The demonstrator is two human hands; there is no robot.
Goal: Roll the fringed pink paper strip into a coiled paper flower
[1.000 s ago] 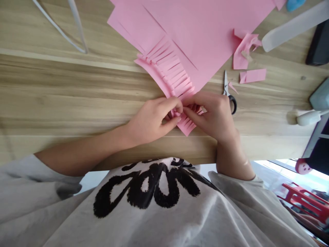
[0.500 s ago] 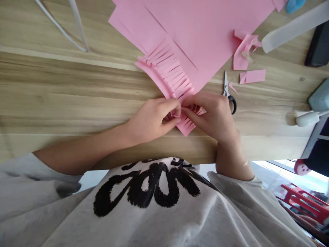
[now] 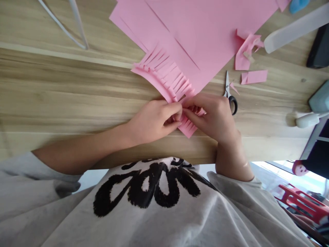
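Note:
A strip of pink paper (image 3: 164, 82) with one long edge cut into a fringe lies slantwise under my hands. Several of its fringe ends are curled over along the strip. My left hand (image 3: 160, 118) is closed on the strip near its lower end, thumb and fingers pinching. Right beside it, my right hand (image 3: 209, 115) pinches the fringe between thumb and forefinger. The fingertips nearly meet, and they hide the bit of paper between them. Straight, uncurled fringe shows below the fingers.
Large pink paper sheets (image 3: 203, 37) lie beyond the strip. Scissors (image 3: 228, 92) with black handles rest right of my right hand, near pink paper scraps (image 3: 254, 77). A whitish translucent bar (image 3: 295, 29) and a dark object (image 3: 318, 48) lie farther right. A white cable (image 3: 64, 29) is at upper left.
The upper end of the fringed strip has shifted slightly left, and its lower end a little down and right. Both hands keep their pinch in nearly the same place.

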